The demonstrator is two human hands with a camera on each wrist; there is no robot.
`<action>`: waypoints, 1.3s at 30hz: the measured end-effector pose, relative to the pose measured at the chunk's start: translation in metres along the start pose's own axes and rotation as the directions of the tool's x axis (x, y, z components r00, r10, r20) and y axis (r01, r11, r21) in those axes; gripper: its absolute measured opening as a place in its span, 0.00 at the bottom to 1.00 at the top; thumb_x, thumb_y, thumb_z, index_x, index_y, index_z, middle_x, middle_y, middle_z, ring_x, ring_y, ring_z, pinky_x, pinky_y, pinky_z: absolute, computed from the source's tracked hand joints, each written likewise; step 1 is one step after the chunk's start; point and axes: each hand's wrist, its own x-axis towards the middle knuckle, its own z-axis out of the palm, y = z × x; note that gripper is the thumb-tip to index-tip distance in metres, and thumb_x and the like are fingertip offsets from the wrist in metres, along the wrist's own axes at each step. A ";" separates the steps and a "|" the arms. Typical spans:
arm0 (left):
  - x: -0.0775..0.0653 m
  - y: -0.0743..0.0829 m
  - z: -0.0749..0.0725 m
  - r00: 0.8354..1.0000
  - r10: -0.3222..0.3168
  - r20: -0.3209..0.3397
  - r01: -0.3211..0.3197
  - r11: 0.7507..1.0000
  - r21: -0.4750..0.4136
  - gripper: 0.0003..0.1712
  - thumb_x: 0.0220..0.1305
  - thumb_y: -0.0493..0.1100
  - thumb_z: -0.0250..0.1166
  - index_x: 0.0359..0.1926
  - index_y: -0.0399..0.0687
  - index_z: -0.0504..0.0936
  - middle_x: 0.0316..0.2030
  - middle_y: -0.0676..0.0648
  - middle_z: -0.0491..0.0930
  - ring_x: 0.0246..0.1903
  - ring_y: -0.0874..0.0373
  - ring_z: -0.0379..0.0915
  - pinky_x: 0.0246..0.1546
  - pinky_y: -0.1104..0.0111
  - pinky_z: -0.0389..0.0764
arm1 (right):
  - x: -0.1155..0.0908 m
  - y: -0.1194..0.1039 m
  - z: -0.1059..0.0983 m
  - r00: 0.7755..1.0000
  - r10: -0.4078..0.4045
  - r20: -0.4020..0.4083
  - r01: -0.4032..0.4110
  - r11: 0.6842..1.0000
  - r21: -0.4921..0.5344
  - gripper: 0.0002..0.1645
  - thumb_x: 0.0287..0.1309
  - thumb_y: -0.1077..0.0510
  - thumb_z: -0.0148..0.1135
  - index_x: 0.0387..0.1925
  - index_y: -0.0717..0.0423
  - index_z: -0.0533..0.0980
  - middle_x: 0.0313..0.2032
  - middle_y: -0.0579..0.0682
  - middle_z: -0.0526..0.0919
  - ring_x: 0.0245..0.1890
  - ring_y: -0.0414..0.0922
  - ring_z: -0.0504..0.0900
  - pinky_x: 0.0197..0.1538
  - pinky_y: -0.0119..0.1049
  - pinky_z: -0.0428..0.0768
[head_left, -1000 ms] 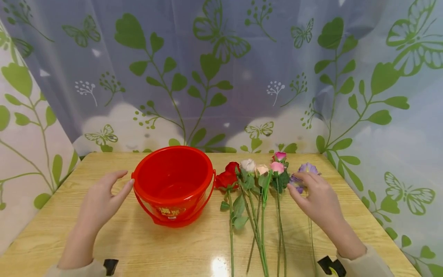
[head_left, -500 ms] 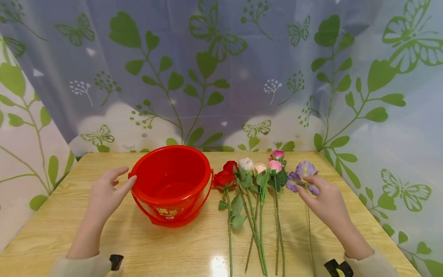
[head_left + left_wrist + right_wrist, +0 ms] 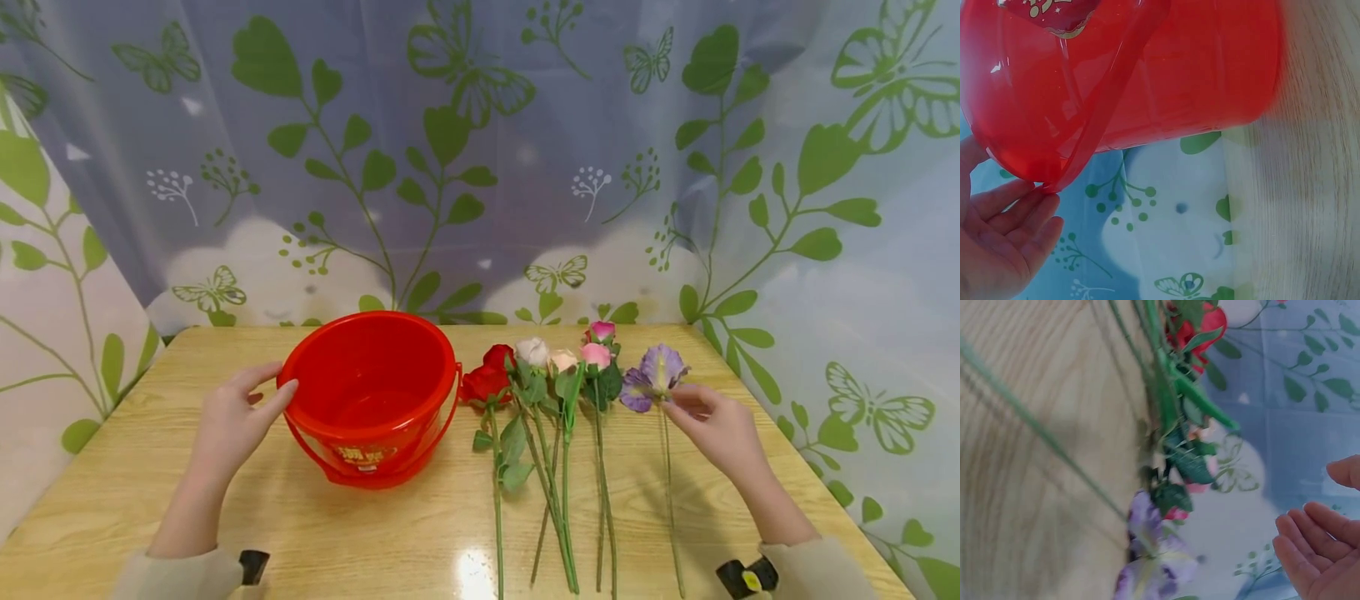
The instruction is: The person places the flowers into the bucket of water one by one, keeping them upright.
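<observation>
The red plastic bucket point(image 3: 375, 392) stands upright on the left half of the table, its handle point(image 3: 1107, 94) hanging down the front. My left hand point(image 3: 234, 425) is at the bucket's left side, with relaxed fingers point(image 3: 1016, 215) right at the handle's pivot below the rim. To the right, a purple artificial iris point(image 3: 656, 377) lies with its thin stem toward me. My right hand point(image 3: 720, 429) hovers just beside this bloom, fingers slightly bent and thumb apart from them. In the right wrist view its palm and fingertips show with nothing between them.
Between bucket and iris lie artificial roses with long stems: red point(image 3: 486, 379), white point(image 3: 532, 352), peach point(image 3: 562, 361) and pink point(image 3: 596, 357). Several stems cross. The wooden table point(image 3: 337, 542) ends at a patterned curtain point(image 3: 510, 167) behind and at the sides.
My right hand has shifted right and nearer to me, so it covers less of the iris. My left hand has come slightly closer against the bucket's rim; the flowers lie as before.
</observation>
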 end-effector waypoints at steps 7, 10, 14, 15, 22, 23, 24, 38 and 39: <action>0.000 -0.001 0.000 1.000 -0.012 0.012 0.012 1.000 -0.016 0.22 0.58 0.42 0.60 0.46 0.27 0.75 0.45 0.31 0.74 0.46 0.38 0.68 0.40 0.49 0.74 | 0.005 0.015 -0.001 0.982 0.144 0.121 -0.144 0.990 -0.009 0.32 0.56 0.42 0.54 0.46 0.67 0.74 0.43 0.64 0.76 0.42 0.58 0.75 0.37 0.46 0.78; 0.000 -0.001 0.000 1.000 -0.022 0.020 0.022 0.999 -0.023 0.23 0.58 0.43 0.60 0.47 0.27 0.74 0.45 0.31 0.74 0.46 0.38 0.68 0.40 0.49 0.74 | 0.008 0.025 0.001 0.966 0.190 0.177 -0.198 0.980 0.030 0.33 0.57 0.43 0.53 0.48 0.70 0.71 0.46 0.66 0.74 0.44 0.59 0.73 0.40 0.47 0.77; -0.001 -0.002 0.000 0.999 -0.028 0.024 0.028 0.999 -0.032 0.23 0.59 0.44 0.60 0.47 0.28 0.74 0.45 0.31 0.74 0.46 0.38 0.68 0.40 0.50 0.74 | 0.009 0.037 0.005 0.932 0.245 0.265 -0.286 0.950 0.127 0.32 0.59 0.48 0.53 0.51 0.74 0.67 0.49 0.69 0.70 0.45 0.59 0.73 0.44 0.43 0.77; -0.001 -0.002 0.000 0.999 -0.029 0.024 0.030 0.999 -0.033 0.23 0.59 0.44 0.59 0.47 0.28 0.74 0.45 0.32 0.74 0.46 0.38 0.68 0.40 0.51 0.74 | 0.009 0.039 0.006 0.923 0.259 0.286 -0.309 0.940 0.146 0.31 0.59 0.49 0.52 0.51 0.75 0.67 0.49 0.69 0.70 0.45 0.58 0.73 0.44 0.42 0.77; -0.001 -0.002 0.001 0.999 -0.039 0.034 0.040 0.998 -0.041 0.23 0.59 0.45 0.59 0.48 0.28 0.74 0.45 0.32 0.74 0.47 0.39 0.68 0.40 0.52 0.74 | 0.009 0.057 0.013 0.864 0.328 0.383 -0.429 0.876 0.219 0.30 0.59 0.55 0.52 0.50 0.81 0.63 0.45 0.68 0.73 0.39 0.50 0.78 0.41 0.38 0.79; -0.001 -0.002 0.001 0.999 -0.038 0.033 0.039 0.998 -0.043 0.23 0.59 0.45 0.59 0.48 0.28 0.74 0.45 0.32 0.74 0.47 0.39 0.68 0.40 0.52 0.74 | 0.009 0.059 0.014 0.856 0.333 0.396 -0.442 0.869 0.224 0.31 0.60 0.55 0.52 0.50 0.82 0.62 0.44 0.67 0.74 0.38 0.48 0.79 0.41 0.37 0.79; -0.001 -0.002 0.001 0.999 -0.039 0.032 0.040 0.998 -0.045 0.23 0.59 0.45 0.59 0.48 0.28 0.74 0.45 0.32 0.74 0.47 0.39 0.68 0.40 0.52 0.74 | 0.009 0.061 0.014 0.850 0.334 0.408 -0.452 0.860 0.236 0.31 0.59 0.56 0.52 0.50 0.83 0.61 0.43 0.66 0.75 0.37 0.46 0.79 0.41 0.36 0.79; -0.003 0.001 -0.001 0.997 -0.064 0.035 0.066 0.995 -0.070 0.24 0.59 0.44 0.60 0.48 0.27 0.74 0.45 0.31 0.74 0.46 0.39 0.69 0.38 0.55 0.75 | 0.009 0.073 0.025 0.790 0.348 0.505 -0.564 0.736 0.374 0.20 0.58 0.65 0.51 0.44 0.83 0.66 0.26 0.46 0.78 0.26 0.37 0.78 0.34 0.33 0.81; -0.003 0.000 -0.001 0.997 -0.063 0.034 0.065 0.996 -0.067 0.24 0.59 0.44 0.60 0.48 0.27 0.74 0.45 0.31 0.74 0.46 0.40 0.69 0.38 0.55 0.75 | 0.009 0.072 0.025 0.787 0.355 0.504 -0.568 0.735 0.370 0.19 0.58 0.65 0.51 0.43 0.82 0.67 0.25 0.46 0.78 0.26 0.37 0.78 0.33 0.33 0.81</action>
